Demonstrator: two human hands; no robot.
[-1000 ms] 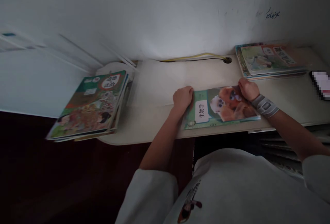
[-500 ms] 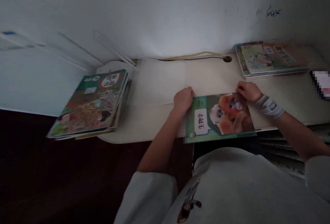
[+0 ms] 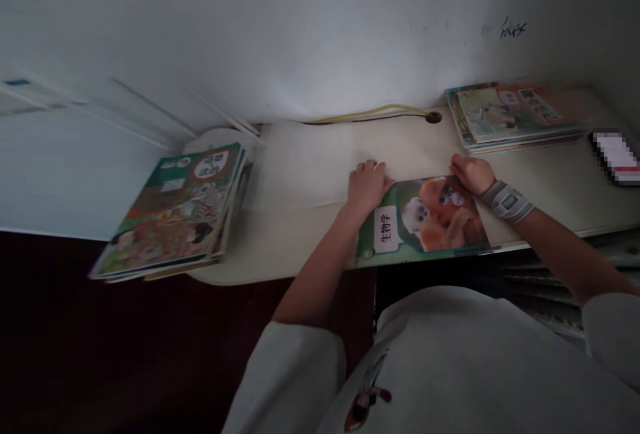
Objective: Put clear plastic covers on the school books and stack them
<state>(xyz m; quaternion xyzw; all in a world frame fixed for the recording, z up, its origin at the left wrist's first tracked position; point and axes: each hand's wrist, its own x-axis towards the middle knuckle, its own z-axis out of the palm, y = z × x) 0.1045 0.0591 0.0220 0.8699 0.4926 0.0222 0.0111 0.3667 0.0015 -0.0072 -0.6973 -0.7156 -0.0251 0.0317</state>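
Note:
A biology textbook (image 3: 445, 221) with a green cover and a picture of two monkeys lies at the desk's front edge, close to my body. My left hand (image 3: 369, 187) rests over its upper left corner, fingers slightly apart and reaching past the book's top edge, thumb at the cover. At the upper right corner, my right hand (image 3: 473, 173) pinches the top edge of the same book. A grey band (image 3: 509, 201) is around my right wrist. What lies under my left palm is hidden.
To the left, a stack of textbooks (image 3: 175, 211) overhangs the desk (image 3: 270, 241). Another book stack (image 3: 515, 114) stands at the back right, with a phone (image 3: 615, 157) beside it. A yellow cable (image 3: 370, 113) runs along the wall into a hole (image 3: 433, 117).
My left hand has shifted from the book's left corner further onto it, and its fingers have loosened and spread. My right hand keeps its pinch. The camera view has shifted slightly.

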